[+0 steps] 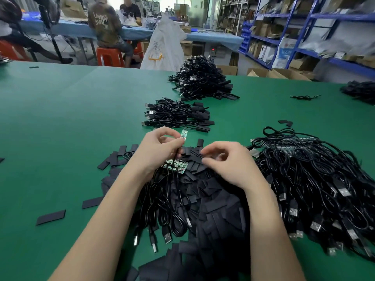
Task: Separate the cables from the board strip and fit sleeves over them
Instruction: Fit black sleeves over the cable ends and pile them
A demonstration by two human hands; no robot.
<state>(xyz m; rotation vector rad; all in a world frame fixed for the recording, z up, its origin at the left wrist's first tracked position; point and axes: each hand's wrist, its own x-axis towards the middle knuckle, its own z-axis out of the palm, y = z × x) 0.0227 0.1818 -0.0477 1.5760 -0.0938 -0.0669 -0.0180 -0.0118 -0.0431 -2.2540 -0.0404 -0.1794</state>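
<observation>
My left hand [160, 151] pinches a black cable just below a small green board piece [184, 135] that sticks up above my fingers. Beneath that hand a green board strip [175, 166] lies on the pile with several cables still joined to it. My right hand [227, 161] reaches into a heap of flat black sleeves [213, 191], its fingertips closing on one sleeve [197, 157]. USB cables [162, 209] trail from the strip toward me.
Two piles of sleeved cables [178, 114] [203, 80] sit farther back on the green table [60, 118]. A large bundle of cables on strips [316, 179] lies to the right. Loose sleeves [50, 217] scatter on the left. People sit at a table behind.
</observation>
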